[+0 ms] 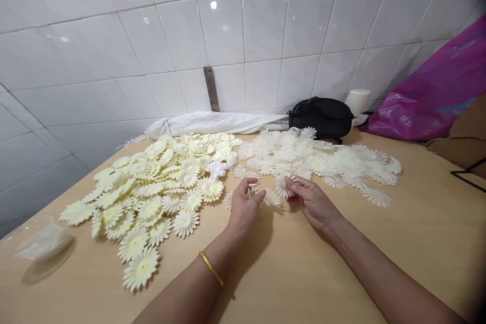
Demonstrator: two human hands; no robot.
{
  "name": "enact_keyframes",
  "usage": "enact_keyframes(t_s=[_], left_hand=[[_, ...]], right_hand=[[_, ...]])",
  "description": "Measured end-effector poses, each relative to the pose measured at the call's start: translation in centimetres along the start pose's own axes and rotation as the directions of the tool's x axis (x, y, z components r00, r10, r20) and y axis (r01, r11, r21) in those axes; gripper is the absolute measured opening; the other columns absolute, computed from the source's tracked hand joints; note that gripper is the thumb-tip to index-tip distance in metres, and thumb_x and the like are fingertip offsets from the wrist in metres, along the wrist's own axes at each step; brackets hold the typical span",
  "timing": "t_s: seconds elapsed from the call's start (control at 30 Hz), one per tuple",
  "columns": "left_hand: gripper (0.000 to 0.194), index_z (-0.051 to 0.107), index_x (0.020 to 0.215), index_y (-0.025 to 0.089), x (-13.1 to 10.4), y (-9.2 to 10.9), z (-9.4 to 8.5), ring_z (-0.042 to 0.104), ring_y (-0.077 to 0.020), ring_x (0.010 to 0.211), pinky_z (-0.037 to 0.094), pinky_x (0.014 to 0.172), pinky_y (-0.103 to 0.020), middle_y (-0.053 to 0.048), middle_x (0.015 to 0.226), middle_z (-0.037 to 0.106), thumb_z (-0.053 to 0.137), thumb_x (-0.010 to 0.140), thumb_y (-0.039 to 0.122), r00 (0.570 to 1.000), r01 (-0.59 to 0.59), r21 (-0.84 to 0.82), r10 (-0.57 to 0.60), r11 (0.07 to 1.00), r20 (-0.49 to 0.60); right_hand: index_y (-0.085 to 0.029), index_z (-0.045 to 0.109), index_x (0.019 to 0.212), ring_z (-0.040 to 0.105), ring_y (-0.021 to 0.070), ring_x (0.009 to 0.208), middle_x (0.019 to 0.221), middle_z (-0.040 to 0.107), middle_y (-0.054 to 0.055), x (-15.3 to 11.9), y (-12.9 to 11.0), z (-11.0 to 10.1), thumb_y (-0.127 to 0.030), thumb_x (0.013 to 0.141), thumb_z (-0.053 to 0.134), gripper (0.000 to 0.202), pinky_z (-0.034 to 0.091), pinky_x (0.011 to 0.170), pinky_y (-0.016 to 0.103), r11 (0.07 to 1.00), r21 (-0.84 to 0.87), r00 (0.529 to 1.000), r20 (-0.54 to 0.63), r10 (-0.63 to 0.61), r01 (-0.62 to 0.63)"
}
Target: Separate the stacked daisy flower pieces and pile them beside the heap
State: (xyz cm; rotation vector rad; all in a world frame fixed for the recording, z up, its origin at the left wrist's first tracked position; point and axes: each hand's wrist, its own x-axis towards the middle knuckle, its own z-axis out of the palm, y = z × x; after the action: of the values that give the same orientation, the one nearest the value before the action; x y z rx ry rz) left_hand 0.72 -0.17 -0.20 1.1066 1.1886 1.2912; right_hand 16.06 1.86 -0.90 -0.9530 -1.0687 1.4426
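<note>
A white daisy-shaped flower piece [284,187] is pinched between the thumb and fingers of my right hand [313,202], just above the table. My left hand [243,207] is beside it, fingers curved and thumb apart, with nothing clearly held between them. Loose white flower pieces lie behind and between the hands, one of them a petal piece [272,197]. On the left spreads a big heap of pale yellow flower pieces [152,207]. To the right of it lies a heap of whiter flower pieces [341,162]. A crumpled white scrap [217,169] sits between the heaps.
At the left edge stands a clear plastic container [45,240] with whitish contents. A black pouch [321,117], a white bottle [358,101] and white cloth [224,122] line the tiled wall. A purple bag [421,96] leans at the right, near a black wire object [469,174].
</note>
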Motion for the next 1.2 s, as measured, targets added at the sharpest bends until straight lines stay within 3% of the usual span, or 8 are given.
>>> enact_keyframes(t_s=[0.1, 0.27, 0.43, 0.63, 0.73, 0.93, 1.07, 1.2], left_hand=[[0.031, 0.053, 0.090, 0.018, 0.1, 0.0, 0.0, 0.038, -0.0063, 0.041, 0.028, 0.043, -0.019, 0.006, 0.049, 0.045, 0.062, 0.063, 0.029, 1.000, 0.006, 0.006, -0.006, 1.000, -0.016], [0.021, 0.055, 0.071, 0.016, -0.1, 0.2, 0.2, 0.035, -0.0053, 0.040, 0.026, 0.042, -0.019, 0.004, 0.047, 0.044, 0.060, 0.066, 0.035, 1.000, 0.012, 0.034, -0.013, 0.999, 0.014], [0.032, 0.057, 0.063, 0.014, -0.7, 1.0, 0.5, 0.038, -0.0062, 0.044, 0.029, 0.045, -0.020, 0.002, 0.053, 0.049, 0.059, 0.066, 0.046, 0.992, 0.004, 0.048, -0.010, 0.999, 0.123], [0.033, 0.055, 0.061, 0.015, -1.3, 0.8, 0.9, 0.039, -0.0063, 0.043, 0.028, 0.044, -0.019, 0.001, 0.052, 0.050, 0.060, 0.064, 0.047, 0.965, 0.101, -0.056, -0.084, 0.993, 0.247], [0.030, 0.052, 0.058, 0.014, -1.0, 0.5, 0.7, 0.038, -0.0056, 0.041, 0.027, 0.043, -0.018, 0.002, 0.049, 0.048, 0.063, 0.063, 0.042, 0.978, 0.099, -0.063, -0.085, 0.993, 0.193], [0.026, 0.049, 0.056, 0.015, 0.5, 0.6, -0.7, 0.036, -0.0050, 0.040, 0.026, 0.042, -0.018, 0.003, 0.047, 0.047, 0.061, 0.066, 0.036, 0.999, -0.004, 0.007, 0.005, 1.000, -0.049], [0.024, 0.052, 0.059, 0.015, 0.4, 0.6, -0.7, 0.036, -0.0049, 0.041, 0.026, 0.042, -0.017, 0.003, 0.048, 0.047, 0.064, 0.062, 0.035, 0.998, -0.068, 0.009, 0.068, 0.998, 0.003], [0.026, 0.051, 0.060, 0.015, 0.3, 0.6, -0.4, 0.043, -0.0063, 0.042, 0.030, 0.043, -0.019, 0.002, 0.052, 0.050, 0.068, 0.058, 0.034, 0.989, 0.123, -0.214, -0.102, 0.969, 0.108]], right_hand=[[-0.017, 0.057, 0.063, 0.042, 0.0085, 0.053, 0.057, 0.051, -0.002, 0.1, 0.2, -0.2, -0.038, 0.069, 0.063, 0.023, 0.034, 0.052, 0.022, 0.999, -0.029, 1.000, 0.012, -0.016, 0.017], [-0.016, 0.054, 0.057, 0.042, 0.0089, 0.053, 0.053, 0.049, -0.002, 0.0, 0.1, 0.0, -0.040, 0.067, 0.064, 0.028, 0.034, 0.054, 0.023, 0.994, -0.085, 0.998, 0.008, -0.068, 0.068], [-0.017, 0.051, 0.054, 0.039, 0.0078, 0.047, 0.049, 0.045, -0.004, -0.6, -0.4, 0.7, -0.044, 0.067, 0.063, 0.032, 0.033, 0.049, 0.022, 0.986, -0.139, 0.995, 0.010, -0.095, 0.096], [-0.016, 0.054, 0.054, 0.043, 0.0100, 0.043, 0.047, 0.050, -0.001, -1.5, -0.5, 1.6, -0.055, 0.068, 0.056, 0.041, 0.032, 0.044, 0.024, 0.989, -0.150, 0.985, 0.168, 0.031, -0.005], [-0.016, 0.052, 0.052, 0.039, 0.0078, 0.040, 0.046, 0.050, -0.002, -1.2, -0.5, 1.5, -0.053, 0.065, 0.060, 0.040, 0.030, 0.042, 0.023, 0.991, -0.128, 0.993, 0.110, 0.048, -0.033], [-0.018, 0.044, 0.051, 0.038, 0.0068, 0.042, 0.045, 0.043, -0.004, 0.1, -0.6, -0.1, -0.050, 0.065, 0.062, 0.039, 0.031, 0.044, 0.021, 0.995, -0.098, 0.985, -0.164, -0.047, 0.031], [-0.018, 0.046, 0.052, 0.038, 0.0078, 0.043, 0.047, 0.043, -0.004, 0.1, -0.4, -0.4, -0.052, 0.067, 0.059, 0.039, 0.029, 0.043, 0.022, 0.980, -0.191, 0.987, -0.132, -0.086, 0.060], [-0.019, 0.046, 0.051, 0.037, 0.0083, 0.044, 0.047, 0.044, -0.003, -0.1, -0.4, 0.0, -0.050, 0.066, 0.060, 0.038, 0.031, 0.044, 0.023, 0.973, -0.214, 0.991, -0.084, -0.106, 0.086]])
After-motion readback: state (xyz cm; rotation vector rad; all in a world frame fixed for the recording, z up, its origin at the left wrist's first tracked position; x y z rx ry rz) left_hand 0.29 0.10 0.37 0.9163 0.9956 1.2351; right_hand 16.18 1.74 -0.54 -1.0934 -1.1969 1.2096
